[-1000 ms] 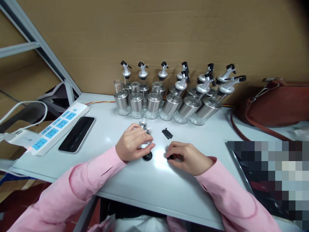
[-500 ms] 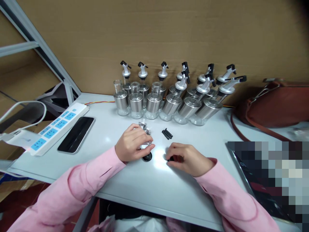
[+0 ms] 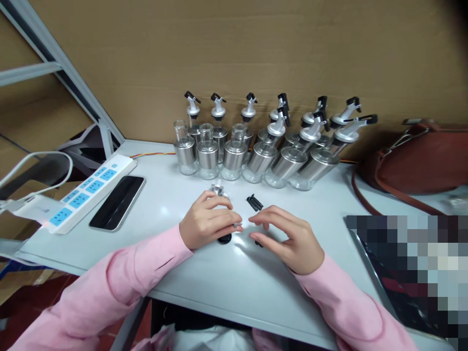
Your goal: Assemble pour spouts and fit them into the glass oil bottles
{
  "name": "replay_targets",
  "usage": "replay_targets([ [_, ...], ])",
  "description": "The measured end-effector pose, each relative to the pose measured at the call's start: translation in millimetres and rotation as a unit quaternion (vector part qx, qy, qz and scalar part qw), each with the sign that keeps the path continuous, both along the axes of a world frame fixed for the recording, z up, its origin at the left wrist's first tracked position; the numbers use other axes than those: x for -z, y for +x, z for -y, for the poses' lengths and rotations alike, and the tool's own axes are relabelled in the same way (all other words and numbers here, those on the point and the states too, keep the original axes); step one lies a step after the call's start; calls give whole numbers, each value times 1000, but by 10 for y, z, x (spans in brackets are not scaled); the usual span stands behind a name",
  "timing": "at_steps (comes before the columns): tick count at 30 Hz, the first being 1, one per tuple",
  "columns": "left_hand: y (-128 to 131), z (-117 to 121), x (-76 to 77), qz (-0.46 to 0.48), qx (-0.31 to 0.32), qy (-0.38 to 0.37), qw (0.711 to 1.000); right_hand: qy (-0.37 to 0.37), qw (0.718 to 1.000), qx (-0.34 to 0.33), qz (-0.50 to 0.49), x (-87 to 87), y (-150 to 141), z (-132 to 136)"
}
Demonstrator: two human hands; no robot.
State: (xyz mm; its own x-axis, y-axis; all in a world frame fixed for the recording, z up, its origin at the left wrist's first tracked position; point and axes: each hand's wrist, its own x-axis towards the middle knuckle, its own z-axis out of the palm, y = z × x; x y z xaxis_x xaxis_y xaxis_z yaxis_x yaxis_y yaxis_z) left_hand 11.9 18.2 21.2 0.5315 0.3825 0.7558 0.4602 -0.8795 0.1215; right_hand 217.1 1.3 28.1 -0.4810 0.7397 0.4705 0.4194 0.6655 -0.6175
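Observation:
My left hand (image 3: pixel 208 222) is closed in a pinch around a small silver metal part (image 3: pixel 237 224), most of which the fingers hide. Just below those fingers lies a black round disc-like piece (image 3: pixel 224 239), partly covered. More silver metal parts (image 3: pixel 218 187) rest on the table beyond the hand. My right hand (image 3: pixel 290 239) is open, thumb and fingers apart, hovering a short way to the right of the left fingertips. A small black part (image 3: pixel 258 243) lies under its thumb, mostly hidden. Several thin black sticks (image 3: pixel 255 202) are bunched between and beyond both hands.
Glass bottles with steel sleeves (image 3: pixel 207 158) stand at the back, most with silver-and-black pourer tops. A power strip (image 3: pixel 91 192) and a phone (image 3: pixel 117 202) lie on the left of the table (image 3: pixel 204 282). A brown bag (image 3: pixel 424 161) sits right, behind a dark, partly pixelated object (image 3: pixel 387 278).
My right hand has opened, and the black part it held now lies on the table. My left hand has shifted slightly right with the silver part.

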Motion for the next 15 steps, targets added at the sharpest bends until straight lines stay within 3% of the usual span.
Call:
replay_targets([
  [3, 21, 25, 18, 12, 22, -17, 1000, 17, 1000, 6, -1, 14, -39, 28],
  [6, 51, 64, 23, 64, 45, -80, 994, 33, 999, 22, 31, 54, -47, 30],
  [11, 100, 136, 26, 178, 101, -180, 962, 59, 997, 16, 53, 98, -35, 14],
  [15, 98, 155, 62, 187, 129, -218, 949, 51, 998, 4, 38, 71, -35, 22],
])
